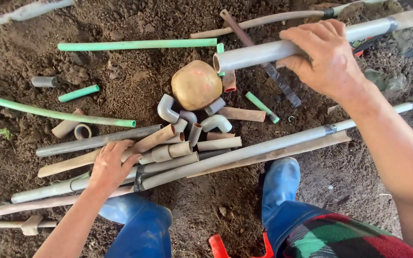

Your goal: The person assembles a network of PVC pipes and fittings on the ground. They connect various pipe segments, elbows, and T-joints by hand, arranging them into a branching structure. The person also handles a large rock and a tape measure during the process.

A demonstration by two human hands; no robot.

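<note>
My right hand grips a long grey plastic pipe near its open end, holding it above the soil at the upper right. My left hand rests palm down on a pile of muddy grey and tan pipes lying across the ground in front of my blue boots. Short pipe offcuts and grey elbow fittings are heaped in the middle, beside a round tan ball-shaped object.
Green pipes lie on the dirt: a long one at the top, another long one at the left, and short pieces. A thin rusty bar crosses under the held pipe. A red tool shows at the bottom edge.
</note>
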